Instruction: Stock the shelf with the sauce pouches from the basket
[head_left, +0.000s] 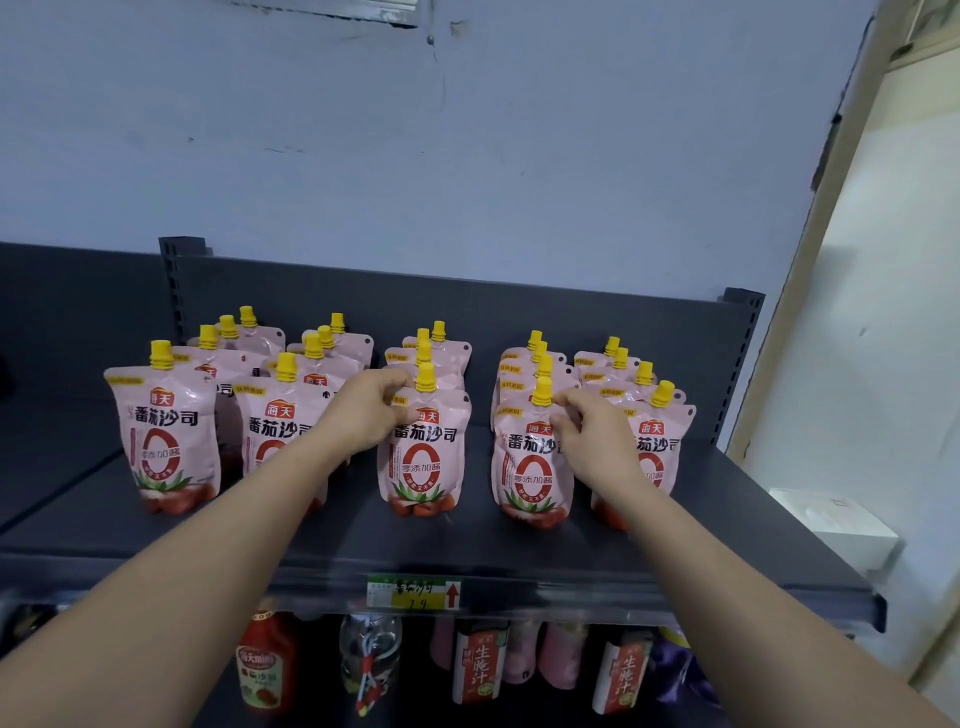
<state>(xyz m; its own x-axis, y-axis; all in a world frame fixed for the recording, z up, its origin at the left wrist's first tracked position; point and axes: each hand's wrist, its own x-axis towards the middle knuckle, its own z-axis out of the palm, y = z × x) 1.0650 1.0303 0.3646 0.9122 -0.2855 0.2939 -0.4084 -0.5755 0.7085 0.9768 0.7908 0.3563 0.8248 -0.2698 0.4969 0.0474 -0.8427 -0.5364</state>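
Several pink sauce pouches with yellow caps stand in rows on the dark grey shelf (467, 540). My left hand (366, 410) pinches the top left corner of the front pouch of the middle row (423, 467), just below its cap. My right hand (592, 436) pinches the top right corner of the front pouch of the row to its right (530, 473). Both pouches stand upright on the shelf. The basket is out of view.
More pouch rows stand at the left (166, 431) and far right (660, 441). A price label (413, 592) is clipped to the shelf's front edge. Bottles and pouches fill the lower shelf (478, 670). A white box (841, 525) sits by the right wall.
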